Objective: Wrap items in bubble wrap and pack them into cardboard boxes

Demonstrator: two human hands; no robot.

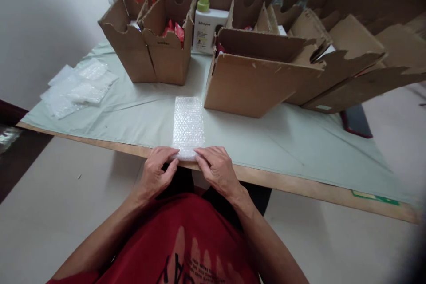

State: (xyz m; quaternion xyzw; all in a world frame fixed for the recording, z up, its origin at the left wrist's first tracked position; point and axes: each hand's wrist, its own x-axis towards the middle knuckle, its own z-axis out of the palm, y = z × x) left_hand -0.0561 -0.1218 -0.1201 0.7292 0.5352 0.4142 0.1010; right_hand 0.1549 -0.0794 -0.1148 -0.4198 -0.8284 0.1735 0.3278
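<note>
A strip of clear bubble wrap (pixel 188 122) lies lengthwise on the pale green table cover (pixel 146 115), reaching to the near edge. My left hand (pixel 159 172) pinches the strip's near end from the left, fingers curled. My right hand (pixel 216 169) grips the same end from the right, fingers bent over it. The near end looks rolled or folded under my fingertips; whatever lies inside it is hidden.
Small open cardboard boxes (pixel 146 49) stand at the back left, a large one (pixel 253 82) at the middle, with flattened cardboard to its right. A white bottle with a green cap (pixel 205 24) stands between them. More bubble wrap pieces (pixel 78 88) lie far left. A dark flat object (pixel 356 120) lies right.
</note>
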